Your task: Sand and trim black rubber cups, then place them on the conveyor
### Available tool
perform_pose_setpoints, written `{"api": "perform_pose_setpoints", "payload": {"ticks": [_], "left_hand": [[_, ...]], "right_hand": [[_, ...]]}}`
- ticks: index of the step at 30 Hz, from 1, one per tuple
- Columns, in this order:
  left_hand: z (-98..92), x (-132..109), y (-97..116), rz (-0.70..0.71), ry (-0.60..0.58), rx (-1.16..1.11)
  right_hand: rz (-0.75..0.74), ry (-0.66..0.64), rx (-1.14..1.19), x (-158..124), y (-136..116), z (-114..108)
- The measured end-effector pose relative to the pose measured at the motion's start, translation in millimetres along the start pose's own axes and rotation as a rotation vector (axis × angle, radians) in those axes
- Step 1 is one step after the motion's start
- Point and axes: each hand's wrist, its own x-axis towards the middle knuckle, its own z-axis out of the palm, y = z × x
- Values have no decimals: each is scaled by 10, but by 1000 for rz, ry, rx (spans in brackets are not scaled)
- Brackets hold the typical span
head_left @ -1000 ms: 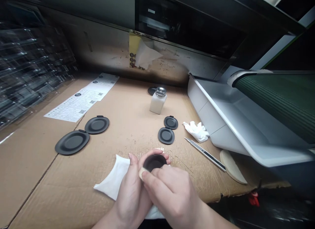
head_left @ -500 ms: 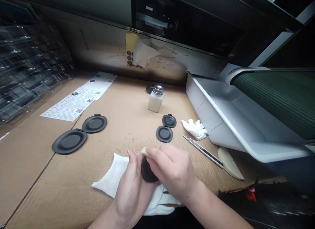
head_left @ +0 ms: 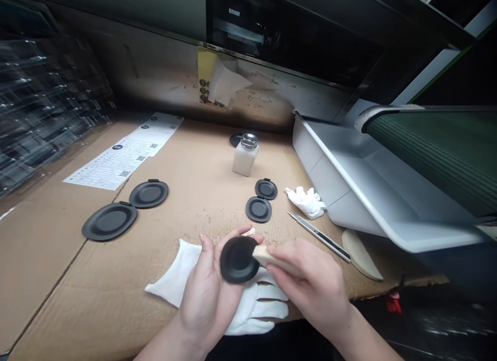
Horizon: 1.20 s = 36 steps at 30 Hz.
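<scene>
Since half a second ago the right hand (head_left: 314, 283) has slid off to the right, uncovering the small black disc (head_left: 237, 260), whose dished face now shows to the camera.

The left hand (head_left: 207, 293) holds that disc by its rim, thumb on one side and fingers curled round the other. It is held up off the cardboard sheet (head_left: 58, 278), well in front of the white bottle (head_left: 244, 156). The right hand's fingers are closed narrowly on a tan block (head_left: 262, 255), whose end touches the disc's right edge. A white glove (head_left: 264, 309) lies under both hands.

By the look of it, the step in hand is rubbing the disc's face with the block. Another stroke would call for a firm hold on the rim and the block's end kept flat on the face.

Between the hands and the bottle lie two more small discs (head_left: 258, 209) (head_left: 266, 189). In front and right of the bottle are a crumpled wipe (head_left: 306, 201) and a slim knife (head_left: 318, 236). In front and left of it lie two larger discs (head_left: 109, 221) (head_left: 148, 193), and printed sheets (head_left: 124, 156) lie level with it, further left. Right of the bottle a grey tray (head_left: 368, 190) slopes up toward a green belt (head_left: 438, 154).
</scene>
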Motion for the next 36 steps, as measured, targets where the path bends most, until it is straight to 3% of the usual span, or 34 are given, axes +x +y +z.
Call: {"api": "perform_pose_setpoints", "payload": {"ticks": [5,9,17,22,25,28,33,36], "left_hand": [[18,-5,-4,24,-9,-12],[31,-17,-8,37,-5,32],[25,-23,-13,55,-24,63],[35,-36,-13,27,27,85],[22,-23,-19,29,-9,54],[14,-16,-14,14,-34,8],[8,-37,0,9,28,59],[-2,-30,-8,30,-26,50]], "right_hand": [[165,81,35,16,-131,275],[181,113,49,-39,-257,446],[173,137,20,-29,-253,434],[3,131,-53,-71,-295,465],[-61,107,-159,19,-210,440],[-51,99,-180,101,-163,410],[-96,28,-140,83,-248,393],[-85,22,-183,137,-214,392]]}}
